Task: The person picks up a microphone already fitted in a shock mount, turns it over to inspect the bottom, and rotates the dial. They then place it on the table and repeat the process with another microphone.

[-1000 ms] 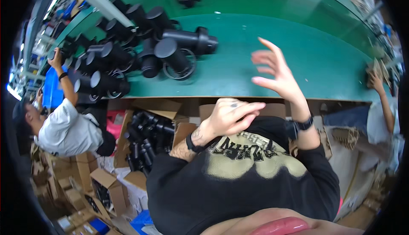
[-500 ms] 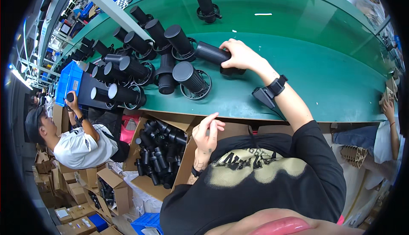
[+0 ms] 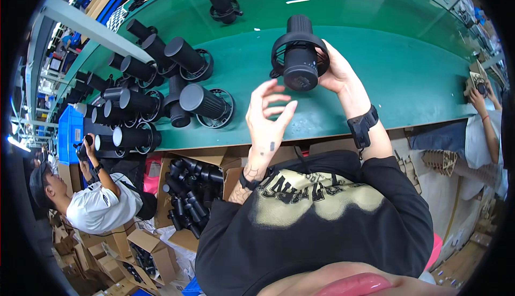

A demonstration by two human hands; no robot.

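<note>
A black cylinder with a spoked ring around its middle [image 3: 301, 62] is in my right hand [image 3: 339, 69], over the green bench. My right thumb and fingers grip the ring's right side; some fingertips are hidden behind it. The cylinder's rounded end tilts toward me, and its ribbed end points away. Just left of and below it, my left hand [image 3: 268, 116] is open, its fingers apart and holding nothing. Left of my hands stands a ribbed black cylinder in a spoked ring [image 3: 203, 101], the nearest of several alike on the bench.
A lone ringed cylinder [image 3: 220, 2] stands at the far side. Below the bench's front edge, an open carton [image 3: 232, 180] holds many black cylindrical parts. A co-worker in white [image 3: 107, 202] handles a dark part beside a blue bin [image 3: 71, 135]. Another person's hands [image 3: 479, 97] are at the far right.
My right hand has lifted the cylinder from the bench and turned it, ring now showing toward me. My left hand has risen toward it. The view has shifted right.
</note>
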